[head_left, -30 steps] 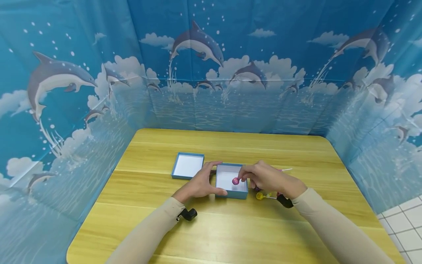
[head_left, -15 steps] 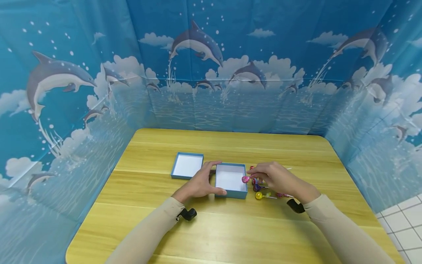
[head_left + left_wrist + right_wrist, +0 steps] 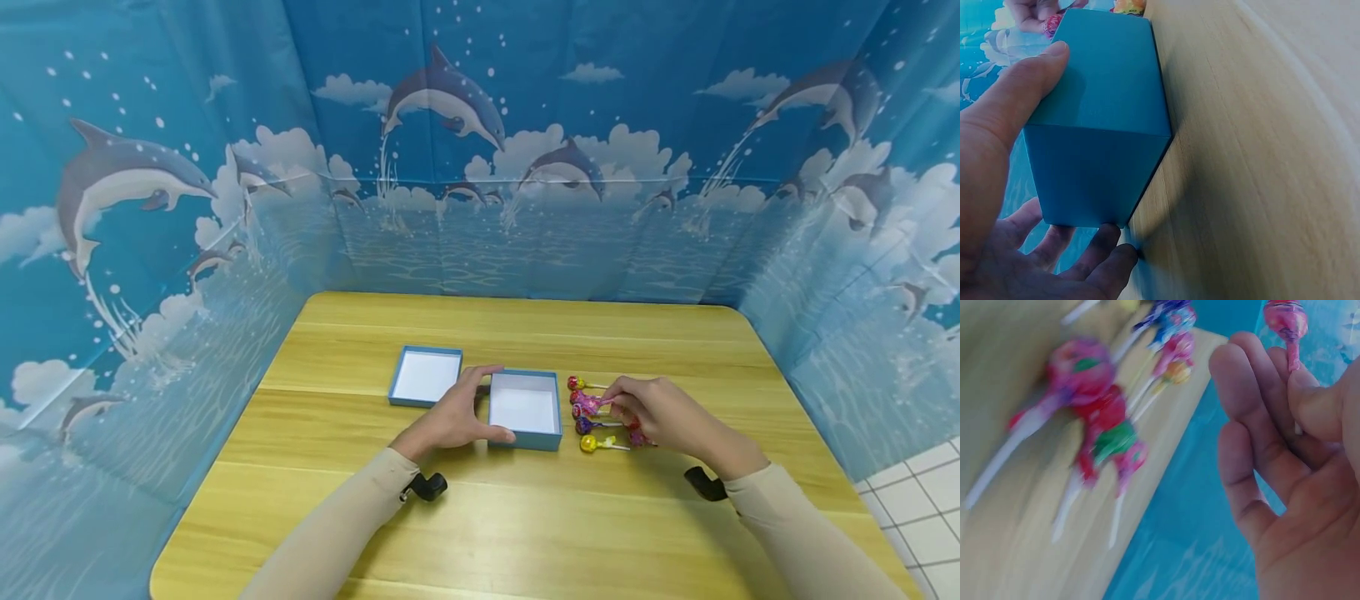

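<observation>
My left hand [image 3: 456,421] holds an open blue box [image 3: 536,442] with a white inside, thumb at the front wall and fingers round the far side. In the left wrist view, the thumb lies along the box's blue wall [image 3: 1104,75]. My right hand [image 3: 667,412] pinches a pink-wrapped lollipop [image 3: 1286,324] by its stick, right of the box. Its candy end overlaps the row of lollipops in the head view. In that row are a yellow lollipop [image 3: 588,444], a purple lollipop [image 3: 583,426] and a red-and-yellow lollipop [image 3: 575,382]. No lollipop shows inside the box.
A shallow blue lid [image 3: 427,375], white inside, lies left of the box on the wooden table [image 3: 480,517]. More red and pink lollipops [image 3: 1082,369] lie beneath my right hand. A dolphin-print curtain [image 3: 480,242] stands behind the table.
My right hand has moved from over the box to the right, above the lollipops, with the pink lollipop still pinched. The left hand has stayed on the box.
</observation>
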`<act>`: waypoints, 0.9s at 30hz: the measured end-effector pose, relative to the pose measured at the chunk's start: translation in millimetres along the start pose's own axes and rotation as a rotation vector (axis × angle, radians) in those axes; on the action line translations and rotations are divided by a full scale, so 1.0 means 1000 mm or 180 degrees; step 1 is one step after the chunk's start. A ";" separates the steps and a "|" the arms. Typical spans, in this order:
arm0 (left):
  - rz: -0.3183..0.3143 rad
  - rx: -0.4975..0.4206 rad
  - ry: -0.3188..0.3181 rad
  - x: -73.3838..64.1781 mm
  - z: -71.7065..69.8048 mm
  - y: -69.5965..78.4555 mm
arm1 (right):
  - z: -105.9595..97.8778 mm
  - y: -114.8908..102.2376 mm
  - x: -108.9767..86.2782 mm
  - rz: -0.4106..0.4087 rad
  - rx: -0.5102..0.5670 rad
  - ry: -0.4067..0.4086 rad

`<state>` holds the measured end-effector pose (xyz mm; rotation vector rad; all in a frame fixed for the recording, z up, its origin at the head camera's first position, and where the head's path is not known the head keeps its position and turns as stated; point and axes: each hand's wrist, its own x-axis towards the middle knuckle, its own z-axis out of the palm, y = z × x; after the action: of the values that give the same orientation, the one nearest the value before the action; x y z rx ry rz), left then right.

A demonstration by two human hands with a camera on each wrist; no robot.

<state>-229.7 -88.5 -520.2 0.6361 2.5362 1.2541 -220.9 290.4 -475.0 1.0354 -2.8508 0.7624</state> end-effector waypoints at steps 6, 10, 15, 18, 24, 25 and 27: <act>0.0009 0.0042 0.0021 0.001 0.000 -0.001 | -0.002 0.012 -0.027 0.0054 0.0420 -0.0108; 0.0019 0.0048 0.0024 0.001 0.000 -0.001 | -0.005 0.018 -0.043 0.0195 0.0377 -0.0078; -0.0003 0.0072 0.0012 0.001 0.000 -0.001 | -0.005 0.026 -0.062 0.0217 0.0165 0.0145; -0.0023 0.0077 0.0013 0.001 -0.001 -0.001 | -0.003 0.031 -0.070 0.0054 0.0048 0.0334; -0.0040 0.0030 0.0010 0.000 0.000 -0.001 | 0.001 0.040 -0.082 0.0005 0.0031 0.0347; -0.0040 0.0028 0.0008 0.000 0.000 -0.001 | 0.002 0.040 -0.084 0.0040 0.0048 0.0309; -0.0039 0.0043 0.0006 0.000 0.000 -0.001 | 0.002 0.042 -0.086 0.0123 0.0092 0.0216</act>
<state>-230.1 -88.7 -521.4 0.6217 2.5483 1.2351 -178.4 368.9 -509.8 0.9412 -2.8187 0.8274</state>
